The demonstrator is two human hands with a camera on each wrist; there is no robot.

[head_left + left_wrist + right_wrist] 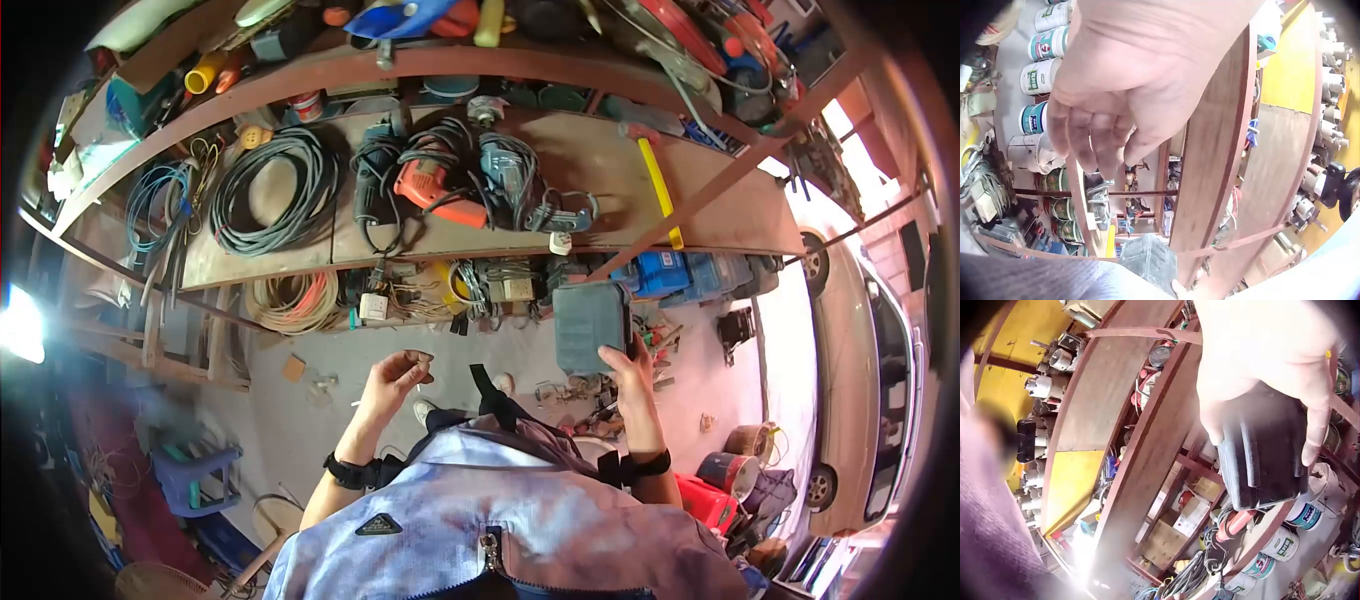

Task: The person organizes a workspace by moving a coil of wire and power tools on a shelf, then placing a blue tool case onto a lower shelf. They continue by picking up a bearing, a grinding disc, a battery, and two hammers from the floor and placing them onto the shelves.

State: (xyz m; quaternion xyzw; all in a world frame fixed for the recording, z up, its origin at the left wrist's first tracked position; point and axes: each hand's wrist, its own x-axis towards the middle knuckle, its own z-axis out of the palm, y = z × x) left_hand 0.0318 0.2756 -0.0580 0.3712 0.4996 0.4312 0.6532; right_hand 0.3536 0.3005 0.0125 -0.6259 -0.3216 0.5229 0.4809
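Observation:
My right hand point(628, 362) grips a dark grey plastic case point(590, 324), raised in front of the shelf rack; in the right wrist view the thumb and fingers point(1316, 434) wrap the ribbed dark case point(1266, 462). My left hand point(398, 372) hovers to the left of it, fingers loosely curled and holding nothing; the left wrist view shows its fingers point(1094, 134) hanging relaxed, with the grey case point(1147, 259) below. On the shelf point(590, 160) lie an orange drill point(435, 190), a blue drill point(510, 175) and a yellow-handled hammer point(658, 185).
Coiled cables point(270, 185) and an orange-white cord coil point(295, 300) fill the left of the rack. Blue tool cases point(680, 272) sit on the lower shelf. Paint tins point(1044, 75) stand nearby. A blue plastic stool point(195, 470) and red container point(705, 500) are on the floor. A car point(865, 380) is parked at right.

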